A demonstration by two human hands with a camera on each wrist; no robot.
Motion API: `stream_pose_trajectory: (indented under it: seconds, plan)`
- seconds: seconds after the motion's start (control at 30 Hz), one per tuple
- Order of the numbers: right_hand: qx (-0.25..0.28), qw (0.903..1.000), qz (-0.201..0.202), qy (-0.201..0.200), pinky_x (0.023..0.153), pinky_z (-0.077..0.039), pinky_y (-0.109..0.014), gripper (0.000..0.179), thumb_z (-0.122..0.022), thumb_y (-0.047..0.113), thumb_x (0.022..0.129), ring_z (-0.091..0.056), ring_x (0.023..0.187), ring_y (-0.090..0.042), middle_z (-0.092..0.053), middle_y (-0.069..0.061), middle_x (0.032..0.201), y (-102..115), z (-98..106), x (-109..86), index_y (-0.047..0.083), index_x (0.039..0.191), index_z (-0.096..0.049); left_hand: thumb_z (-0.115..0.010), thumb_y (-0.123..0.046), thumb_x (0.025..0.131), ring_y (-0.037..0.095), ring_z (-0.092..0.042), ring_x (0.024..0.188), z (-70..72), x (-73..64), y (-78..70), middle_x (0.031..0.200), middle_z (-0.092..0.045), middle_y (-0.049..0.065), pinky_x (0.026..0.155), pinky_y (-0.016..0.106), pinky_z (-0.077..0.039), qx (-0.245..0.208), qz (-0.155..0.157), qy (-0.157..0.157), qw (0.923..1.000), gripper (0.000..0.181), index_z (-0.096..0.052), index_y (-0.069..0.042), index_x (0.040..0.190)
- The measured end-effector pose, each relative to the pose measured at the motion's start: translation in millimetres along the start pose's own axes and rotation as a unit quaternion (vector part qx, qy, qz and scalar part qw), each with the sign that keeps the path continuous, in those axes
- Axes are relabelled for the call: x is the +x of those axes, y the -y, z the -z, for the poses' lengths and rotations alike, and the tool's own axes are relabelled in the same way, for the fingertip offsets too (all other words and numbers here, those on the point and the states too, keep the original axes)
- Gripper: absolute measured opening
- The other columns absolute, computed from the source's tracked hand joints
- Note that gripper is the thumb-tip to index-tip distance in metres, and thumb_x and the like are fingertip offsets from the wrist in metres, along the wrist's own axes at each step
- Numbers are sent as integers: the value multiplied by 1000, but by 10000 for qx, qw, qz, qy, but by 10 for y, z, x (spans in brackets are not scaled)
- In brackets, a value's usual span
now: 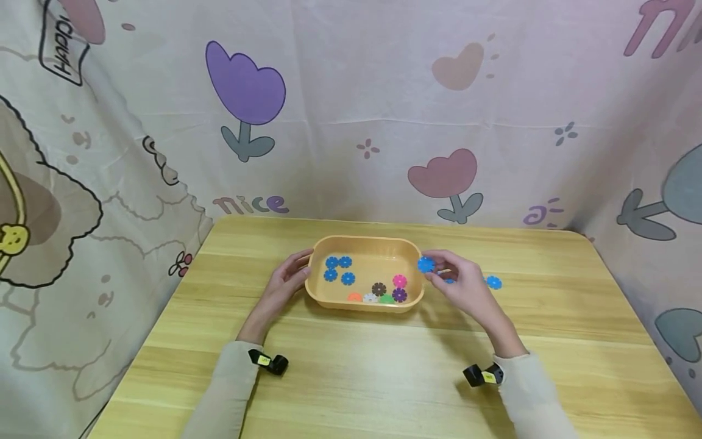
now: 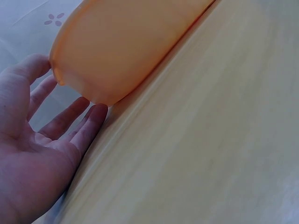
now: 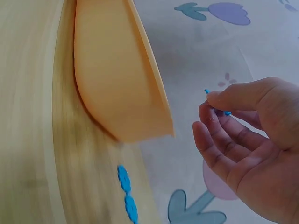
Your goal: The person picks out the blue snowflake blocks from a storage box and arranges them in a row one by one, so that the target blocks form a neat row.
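An orange-yellow plastic basin [image 1: 364, 308] stands on the table. My left hand [image 1: 286, 277] is at its left end; in the left wrist view the fingertips touch the basin's outer wall, with the thumb near the rim. Just beyond the right end, at rim height, my right hand [image 1: 463, 285] pinches a blue snowflake disc [image 1: 425, 264] between thumb and fingers. Several blue discs [image 1: 348, 278] lie in the basin's left part. To the right in it are pink [image 1: 400, 281], brown [image 1: 379, 289], purple [image 1: 400, 295], white, green and orange discs, some partly hidden by the front wall.
More blue discs [image 1: 494, 282] lie on the wooden table [image 1: 362, 378] to the right, partly behind my right hand. In the right wrist view two blue discs [image 3: 124, 178] look joined. A printed curtain [image 1: 351, 79] hangs around the table's back and sides.
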State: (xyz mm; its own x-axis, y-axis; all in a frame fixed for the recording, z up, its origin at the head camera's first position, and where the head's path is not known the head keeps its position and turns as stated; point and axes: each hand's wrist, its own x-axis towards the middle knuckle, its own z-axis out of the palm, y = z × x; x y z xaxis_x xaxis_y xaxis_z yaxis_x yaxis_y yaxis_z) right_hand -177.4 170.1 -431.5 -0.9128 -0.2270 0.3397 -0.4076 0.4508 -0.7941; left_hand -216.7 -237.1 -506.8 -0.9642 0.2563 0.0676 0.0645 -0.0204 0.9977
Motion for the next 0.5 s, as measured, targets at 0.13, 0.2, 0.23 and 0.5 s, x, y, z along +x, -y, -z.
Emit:
stream_pose_trajectory:
  seconds: [0.13,0.2,0.23,0.5]
  plan:
    - [-129,9998,38,-126,79,-61,-27,41,-77,-5,88,-68,91,-23,-73,-11,102,-40,137,-88,2,127,-68,-62,-22,105,37,-50,136,-9,20,-20,153,-47,17,102,36,-53,-13,-37,36,10000,50,-48,-13,153]
    - [-187,9997,39,-158,78,-61,-25,40,-78,-3,88,-68,92,-23,-73,-11,102,-64,191,-124,2,127,-69,-62,-22,105,36,-50,136,-7,22,-29,153,-48,17,102,35,-53,-27,-27,7,10000,50,-49,-14,152]
    - [-237,9996,34,-173,77,-60,-24,40,-79,-2,88,-68,91,-23,-73,-11,102,-81,214,-141,2,127,-69,-62,-22,105,36,-50,136,-7,20,-34,153,-48,17,102,35,-53,-36,-24,-7,10000,50,-49,-13,152]
    - [-456,9982,-194,-342,76,-58,-17,39,-78,-3,88,-65,90,-8,-73,-10,101,-201,408,-253,2,125,-69,-62,-23,105,35,-50,137,1,-7,-8,154,-47,16,103,36,-52,58,43,-9,10000,50,-48,-15,153]
